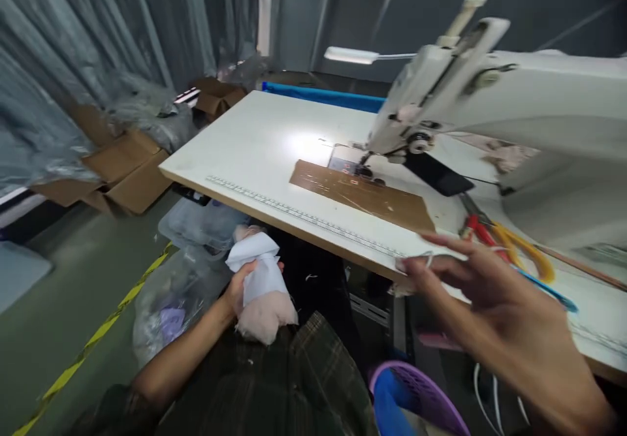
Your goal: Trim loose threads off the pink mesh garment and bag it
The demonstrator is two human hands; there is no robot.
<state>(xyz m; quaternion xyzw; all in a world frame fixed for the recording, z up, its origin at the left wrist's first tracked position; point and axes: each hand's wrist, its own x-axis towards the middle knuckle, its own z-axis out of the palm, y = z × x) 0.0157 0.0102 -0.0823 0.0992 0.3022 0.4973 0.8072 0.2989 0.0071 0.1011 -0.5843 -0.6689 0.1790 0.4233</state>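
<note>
My left hand is closed around a folded piece of white cloth with soft, pale pink fluffy material at its lower end. It holds the bundle above my lap, below the table's front edge. Over the front edge on the right, my right hand is blurred by motion. Its index finger stretches out, apart from the thumb; a small pale shape near the fingertips is too smeared to make out. Beyond it, a brown strip lies on the white sewing table, beside the needle area of a sewing machine.
Red-handled and yellow-handled scissors lie right of the machine, near a black phone-like slab. A ruler scale runs along the table edge. Below are a purple basket and a clear plastic bag. Cardboard boxes stand left.
</note>
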